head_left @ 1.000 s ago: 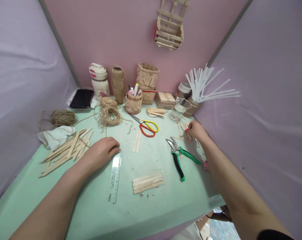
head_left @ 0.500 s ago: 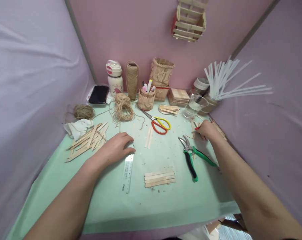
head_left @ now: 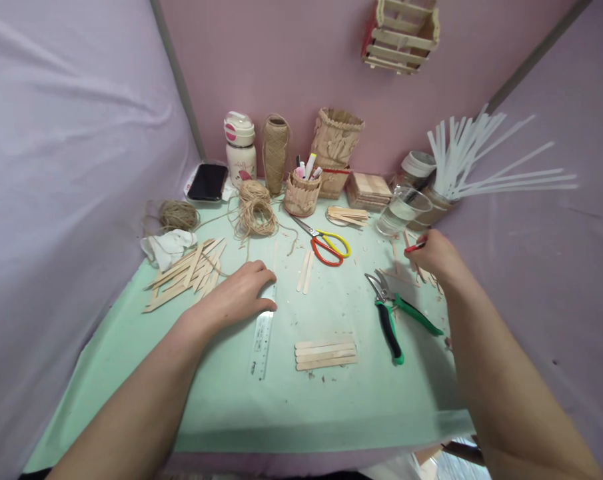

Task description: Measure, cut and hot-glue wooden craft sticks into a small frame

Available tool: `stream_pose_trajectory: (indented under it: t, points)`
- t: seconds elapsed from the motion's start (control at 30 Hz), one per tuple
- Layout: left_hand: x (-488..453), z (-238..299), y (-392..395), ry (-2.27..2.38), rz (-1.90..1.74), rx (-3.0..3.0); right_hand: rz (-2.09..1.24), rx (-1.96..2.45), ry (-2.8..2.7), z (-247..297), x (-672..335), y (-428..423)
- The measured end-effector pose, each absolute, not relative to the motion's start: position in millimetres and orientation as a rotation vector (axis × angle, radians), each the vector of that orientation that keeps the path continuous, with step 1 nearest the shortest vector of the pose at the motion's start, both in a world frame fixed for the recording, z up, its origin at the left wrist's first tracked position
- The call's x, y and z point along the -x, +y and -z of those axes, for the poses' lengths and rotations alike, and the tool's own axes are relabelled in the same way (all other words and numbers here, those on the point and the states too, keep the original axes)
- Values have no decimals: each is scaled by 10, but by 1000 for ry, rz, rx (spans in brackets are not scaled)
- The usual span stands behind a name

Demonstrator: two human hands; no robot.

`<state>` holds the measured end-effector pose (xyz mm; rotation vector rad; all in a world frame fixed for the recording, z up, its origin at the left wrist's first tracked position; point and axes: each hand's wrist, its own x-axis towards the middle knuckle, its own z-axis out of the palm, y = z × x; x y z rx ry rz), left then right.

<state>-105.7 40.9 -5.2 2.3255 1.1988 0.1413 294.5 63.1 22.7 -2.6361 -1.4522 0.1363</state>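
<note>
My left hand (head_left: 244,290) lies on the cloth with thumb and fingers apart, touching the upper part of a clear ruler (head_left: 262,347). To the far right, my right hand (head_left: 434,257) is closed on a slim red pen (head_left: 414,247) that pokes out to the left. Its fingertips are partly hidden. Loose craft sticks (head_left: 395,257) lie beside and below this hand. Between my hands, several craft sticks (head_left: 326,352) are laid side by side, and two narrow sticks (head_left: 305,272) lie further up. Green-handled pruning shears (head_left: 388,313) rest with their blades apart.
Scissors (head_left: 326,245) with red and yellow handles lie mid-table. A clear cup of liquid (head_left: 398,215) stands near white glue sticks (head_left: 461,160). Cut sticks (head_left: 186,273), twine (head_left: 256,212), a phone (head_left: 208,183), a bottle (head_left: 241,157) and a pen holder (head_left: 302,193) stand left and behind.
My right hand has lifted slightly off the sticks at the right, and the red pen shows more plainly. The view has shifted a little; my left hand stays at the ruler.
</note>
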Motion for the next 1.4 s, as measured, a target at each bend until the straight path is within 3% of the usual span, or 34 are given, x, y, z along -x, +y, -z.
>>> stream_pose_trajectory:
  t: [0.17,0.27,0.37,0.6,0.97,1.4]
  points:
    - [1052,46,391,1184,-129,-2263,-613,2150,-1453,-347,-2085,302]
    - [1039,34,391,1189,-141,-2244,-985,1914,-1480,-162,-1533,151]
    - [1039,51,403,1214,-104,-2221,-1145,1763,-1496,68,-1163,93]
    - [1107,190,443,1220,-119,-2239,-977,1817,-1610,188,-894,69]
    - [1029,149,441,1084,-201,-2121,-856,1946,-1659,82,-1265,-134]
    - [933,134,377,972,-212,-2103,-991,1867,-1512,153,-1365,-100]
